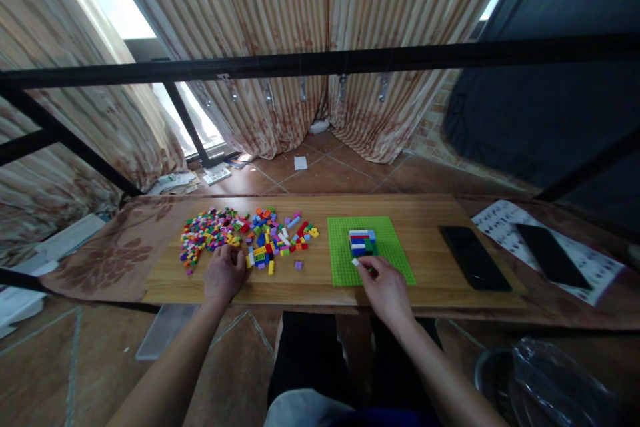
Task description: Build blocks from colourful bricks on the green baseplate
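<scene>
A small white brick (pixel 355 261) is pinched between the thumb and fingers of my right hand (pixel 384 285). That hand is over the near part of a green baseplate (pixel 340 240), just in front of a small brick structure (pixel 362 240) with white, red, blue and green layers. My left hand (pixel 225 271) rests at the near edge of the loose bricks (pixel 207 230), its fingers curled. Whether it holds a brick is hidden. Close to its fingers lie yellow and blue bricks (pixel 260 257).
Everything lies on a long wooden board (pixel 310 287). A black phone (pixel 474 258) is at its right, with another dark device (pixel 553 255) on a printed sheet (pixel 505 220) beyond. A dark metal bar (pixel 300 65) crosses behind the board. A lone purple brick (pixel 299 265) sits mid-board.
</scene>
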A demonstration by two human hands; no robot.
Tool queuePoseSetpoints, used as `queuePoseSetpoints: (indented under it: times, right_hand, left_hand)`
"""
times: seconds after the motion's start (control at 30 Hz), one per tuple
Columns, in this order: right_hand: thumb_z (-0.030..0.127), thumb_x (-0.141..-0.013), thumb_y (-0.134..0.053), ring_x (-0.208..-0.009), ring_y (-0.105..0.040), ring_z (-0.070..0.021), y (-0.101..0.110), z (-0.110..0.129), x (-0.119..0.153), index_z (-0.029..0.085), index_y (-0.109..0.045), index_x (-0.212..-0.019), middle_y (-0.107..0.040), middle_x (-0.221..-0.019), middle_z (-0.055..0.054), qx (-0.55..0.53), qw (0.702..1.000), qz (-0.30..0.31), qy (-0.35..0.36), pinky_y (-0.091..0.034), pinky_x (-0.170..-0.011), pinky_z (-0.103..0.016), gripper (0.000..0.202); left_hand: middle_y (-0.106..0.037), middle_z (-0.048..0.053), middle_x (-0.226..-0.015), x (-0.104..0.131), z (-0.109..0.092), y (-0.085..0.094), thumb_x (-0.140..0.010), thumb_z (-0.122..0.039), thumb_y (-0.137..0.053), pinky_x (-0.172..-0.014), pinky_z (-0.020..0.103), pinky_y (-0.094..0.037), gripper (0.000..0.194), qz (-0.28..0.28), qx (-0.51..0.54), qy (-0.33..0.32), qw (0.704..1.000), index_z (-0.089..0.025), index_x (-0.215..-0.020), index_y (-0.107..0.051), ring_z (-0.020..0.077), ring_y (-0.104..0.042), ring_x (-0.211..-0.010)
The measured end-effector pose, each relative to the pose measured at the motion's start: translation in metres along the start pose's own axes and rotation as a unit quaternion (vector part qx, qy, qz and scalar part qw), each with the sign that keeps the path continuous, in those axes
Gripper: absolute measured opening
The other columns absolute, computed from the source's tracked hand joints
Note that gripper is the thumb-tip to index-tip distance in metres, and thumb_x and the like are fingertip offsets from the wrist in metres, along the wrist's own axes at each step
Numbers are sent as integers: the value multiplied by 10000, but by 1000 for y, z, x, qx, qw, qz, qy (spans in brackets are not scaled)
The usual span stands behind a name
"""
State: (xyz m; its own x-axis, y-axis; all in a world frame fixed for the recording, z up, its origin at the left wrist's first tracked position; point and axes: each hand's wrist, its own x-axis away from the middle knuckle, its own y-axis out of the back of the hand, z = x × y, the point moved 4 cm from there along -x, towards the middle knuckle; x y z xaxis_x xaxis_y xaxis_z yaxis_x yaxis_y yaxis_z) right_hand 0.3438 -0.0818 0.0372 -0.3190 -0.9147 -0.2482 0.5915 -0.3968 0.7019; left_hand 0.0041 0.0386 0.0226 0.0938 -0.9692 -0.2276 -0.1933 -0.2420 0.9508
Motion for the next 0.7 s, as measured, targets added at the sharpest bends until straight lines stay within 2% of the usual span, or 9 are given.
queuePoseSetpoints:
  times: [0.1, 0.33, 0.7]
  right_hand:
    - [346, -869, -457, -746, -610, -197, 9, -11, -8, 198, -672, -902, -672, -869, -64, 8, 1000, -23, -15, -442, -689, -318, 264]
    - [305, -881, -414, -814, -608, -215, 11, -24, -20, 182, -673, -946, -670, -911, -84, 40, 998, -50, 14, -450, -744, -340, 293]
    - [250, -889, -461, -872, -554, -206, -2, -13, -44, 224, -687, -863, -652, -898, -47, 95, 984, 39, 148, -429, -786, -340, 229]
  left_hand:
    - [-613, 88, -981, 0, 0, 0, -856, -373, -449, -631, 298, -390, 236, 1, 0, 2, 1000, -189, -916, -583, 218, -596, -828]
    - [-610, 79, -967, 1, 0, 0, -869, -388, -427, -631, 295, -388, 244, -2, -3, -3, 1000, -195, -910, -572, 220, -599, -840]
    - [-608, 83, -982, 1, 0, 0, -871, -379, -433, -619, 289, -383, 237, 0, -7, -3, 1000, -193, -935, -565, 214, -598, -820]
